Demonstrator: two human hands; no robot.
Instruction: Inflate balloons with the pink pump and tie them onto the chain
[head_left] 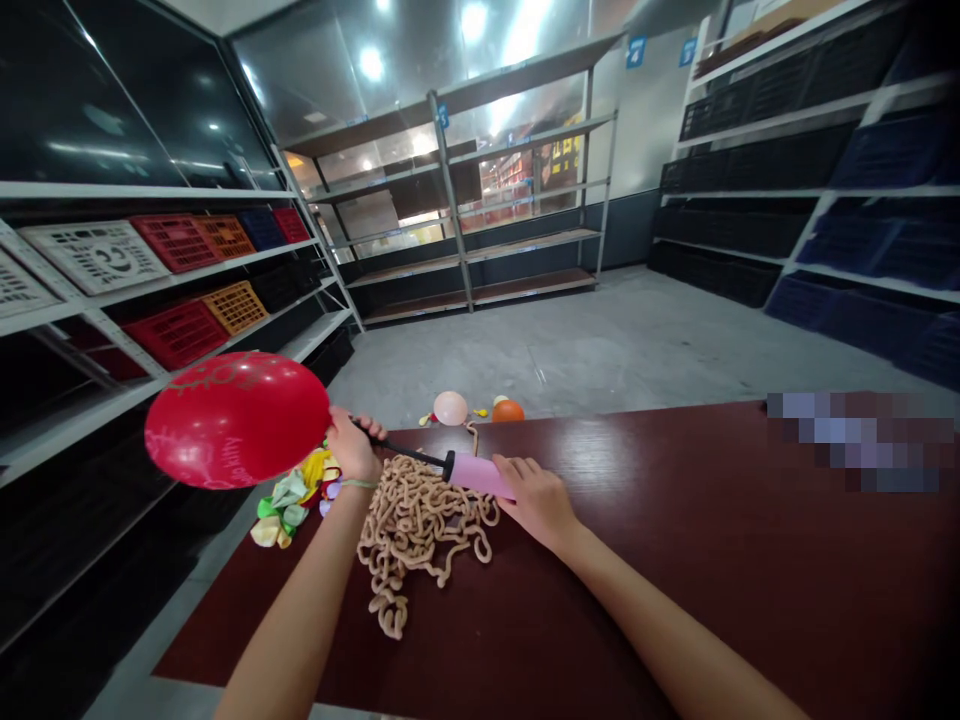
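A large red balloon [236, 420], inflated and printed with lettering, sticks out to the left of my left hand [354, 448]. That hand is closed around the balloon's neck and the black end of a hand pump; the joint between them is hidden by my fingers. The balloon pump [480, 474] has a pink barrel, and a black rod runs from it to my left hand. My right hand [541, 500] grips the barrel's other end. Below the pump, a tangled heap of beige rope-like cord [420, 520] lies on the table.
Uninflated balloons [285, 510] in several colours lie at the left edge of the dark red table [675, 540]. Beyond its far edge are a pale pink balloon [451, 408] and an orange balloon [508, 411]. Shelves with crates [176, 243] line the sides. A blurred patch covers something at right.
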